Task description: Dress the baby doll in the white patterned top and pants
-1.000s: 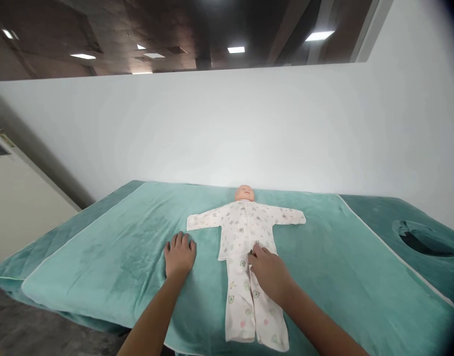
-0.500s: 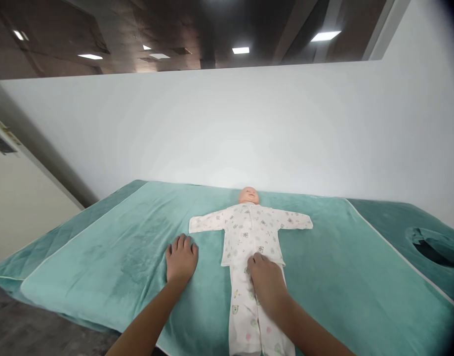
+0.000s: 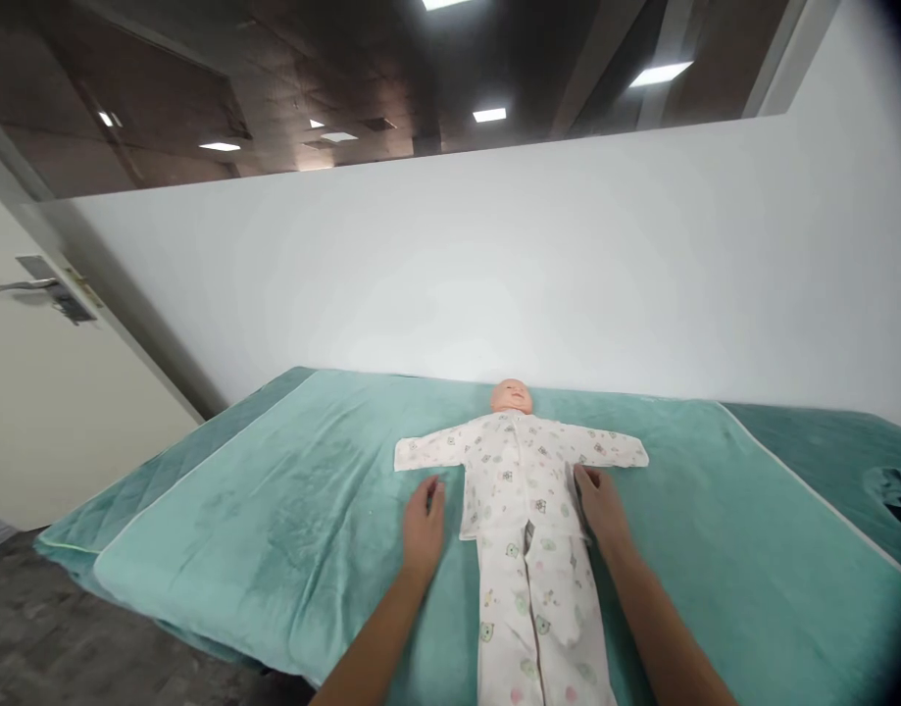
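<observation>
A baby doll [image 3: 512, 395] lies face up on a teal blanket [image 3: 274, 529], dressed in a white printed romper [image 3: 527, 510] with both sleeves spread wide. My left hand [image 3: 423, 525] rests flat on the blanket just left of the romper's torso, fingers stretched out. At the torso's right edge my right hand [image 3: 601, 505] lies with straight fingers touching the fabric under the sleeve. Neither hand holds anything.
The blanket covers a teal massage table [image 3: 825, 441] with a face hole [image 3: 895, 485] at the far right. A white partition wall stands right behind the table. A door with a handle [image 3: 24, 286] is at the left, and dark flooring lies below.
My right hand left the romper's middle and moved to its right side. My left hand slid right, close to the torso. The camera view shifted left and up.
</observation>
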`<state>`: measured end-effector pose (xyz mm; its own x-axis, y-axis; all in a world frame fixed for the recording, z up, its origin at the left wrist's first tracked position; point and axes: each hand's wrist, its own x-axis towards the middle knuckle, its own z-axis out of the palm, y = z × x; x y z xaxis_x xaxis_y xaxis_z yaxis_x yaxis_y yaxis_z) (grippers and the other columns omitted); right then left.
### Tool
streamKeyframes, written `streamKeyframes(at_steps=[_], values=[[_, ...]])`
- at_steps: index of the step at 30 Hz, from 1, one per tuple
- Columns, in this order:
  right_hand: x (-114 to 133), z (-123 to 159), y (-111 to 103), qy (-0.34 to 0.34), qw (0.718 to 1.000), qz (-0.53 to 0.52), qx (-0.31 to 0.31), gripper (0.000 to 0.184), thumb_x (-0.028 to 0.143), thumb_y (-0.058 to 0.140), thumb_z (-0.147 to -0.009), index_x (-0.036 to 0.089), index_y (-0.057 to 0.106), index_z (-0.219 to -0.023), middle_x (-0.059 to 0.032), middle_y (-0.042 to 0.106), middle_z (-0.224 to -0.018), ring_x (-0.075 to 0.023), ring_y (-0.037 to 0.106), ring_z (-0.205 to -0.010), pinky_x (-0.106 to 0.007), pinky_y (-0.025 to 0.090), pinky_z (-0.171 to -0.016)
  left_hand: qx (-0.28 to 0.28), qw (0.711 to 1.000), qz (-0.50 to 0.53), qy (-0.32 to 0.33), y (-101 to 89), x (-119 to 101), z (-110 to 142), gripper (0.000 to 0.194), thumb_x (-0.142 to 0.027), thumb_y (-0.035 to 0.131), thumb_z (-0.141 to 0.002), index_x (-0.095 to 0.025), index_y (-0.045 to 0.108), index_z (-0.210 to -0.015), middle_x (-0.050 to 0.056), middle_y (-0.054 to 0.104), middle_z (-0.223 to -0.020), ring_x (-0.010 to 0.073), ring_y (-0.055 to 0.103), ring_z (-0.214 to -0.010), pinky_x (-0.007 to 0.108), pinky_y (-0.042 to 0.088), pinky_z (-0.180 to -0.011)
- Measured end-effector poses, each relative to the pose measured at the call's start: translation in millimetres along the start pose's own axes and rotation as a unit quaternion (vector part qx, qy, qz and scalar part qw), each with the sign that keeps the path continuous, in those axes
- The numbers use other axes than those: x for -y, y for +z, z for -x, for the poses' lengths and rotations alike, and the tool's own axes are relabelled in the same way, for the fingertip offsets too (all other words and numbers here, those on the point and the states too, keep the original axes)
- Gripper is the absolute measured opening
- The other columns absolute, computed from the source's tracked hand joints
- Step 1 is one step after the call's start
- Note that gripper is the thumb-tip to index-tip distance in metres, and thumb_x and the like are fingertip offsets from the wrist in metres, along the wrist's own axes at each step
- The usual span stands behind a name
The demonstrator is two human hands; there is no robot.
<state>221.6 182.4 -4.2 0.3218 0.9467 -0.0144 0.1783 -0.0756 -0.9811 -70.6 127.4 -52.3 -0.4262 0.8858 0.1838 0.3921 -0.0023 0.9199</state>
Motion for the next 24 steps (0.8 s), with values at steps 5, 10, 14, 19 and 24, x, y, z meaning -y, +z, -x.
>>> streamKeyframes(at_steps=[5, 10, 14, 19, 24], values=[[-3.3, -7.4, 22.0, 0.084, 0.985, -0.111, 0.101, 0.040, 0.049, 0.068, -0.074, 0.022, 0.072, -0.104, -0.0104, 0.073, -0.114, -0.0338, 0.065, -0.111, -0.042, 0.055, -0.088, 0.114, 0.966, 0.205, -0.107, 46.2, -37.5, -6.3, 0.063, -0.049, 0.068, -0.083, -0.021, 0.055, -0.139, 0.011, 0.053, -0.147, 0.0289, 0.050, -0.135, 0.039, 0.041, -0.112], [-11.3, -8.7, 23.0, 0.082, 0.936, -0.295, 0.174, 0.058, 0.042, 0.074, -0.076, 0.034, 0.059, -0.131, -0.0006, 0.066, -0.132, -0.0273, 0.063, -0.120, -0.041, 0.056, -0.096, 0.150, 0.940, 0.284, -0.115, 66.9, -47.1, -28.7, 0.071, -0.047, 0.075, -0.079, -0.023, 0.052, -0.142, 0.009, 0.047, -0.152, 0.0288, 0.046, -0.139, 0.039, 0.041, -0.114], [-8.0, -16.5, 27.1, 0.081, 0.907, -0.368, 0.189, 0.067, 0.037, 0.073, -0.078, 0.036, 0.049, -0.141, 0.0012, 0.062, -0.137, -0.0256, 0.063, -0.121, -0.042, 0.056, -0.099, 0.136, 0.943, 0.287, -0.096, 86.4, -45.8, -48.3, 0.063, -0.049, 0.071, -0.081, -0.024, 0.057, -0.137, 0.009, 0.050, -0.150, 0.0284, 0.048, -0.137, 0.041, 0.040, -0.114], [-12.4, -30.7, 33.6, 0.088, 0.897, -0.393, 0.185, 0.067, 0.035, 0.073, -0.079, 0.035, 0.048, -0.141, 0.0015, 0.065, -0.133, -0.0247, 0.064, -0.120, -0.041, 0.059, -0.096, 0.097, 0.957, 0.257, -0.092, 101.7, -44.3, -60.0, 0.055, -0.047, 0.070, -0.082, -0.022, 0.060, -0.130, 0.010, 0.057, -0.142, 0.0269, 0.054, -0.130, 0.038, 0.045, -0.109], [-23.2, -38.1, 33.7, 0.113, 0.891, -0.405, 0.171, 0.065, 0.031, 0.075, -0.075, 0.031, 0.053, -0.136, 0.0000, 0.065, -0.133, -0.0248, 0.065, -0.119, -0.040, 0.059, -0.095, 0.056, 0.986, 0.151, -0.033, 105.0, -34.6, -59.5, 0.048, -0.054, 0.057, -0.088, -0.017, 0.062, -0.119, 0.010, 0.069, -0.109, 0.0222, 0.064, -0.098, 0.033, 0.052, -0.086]])
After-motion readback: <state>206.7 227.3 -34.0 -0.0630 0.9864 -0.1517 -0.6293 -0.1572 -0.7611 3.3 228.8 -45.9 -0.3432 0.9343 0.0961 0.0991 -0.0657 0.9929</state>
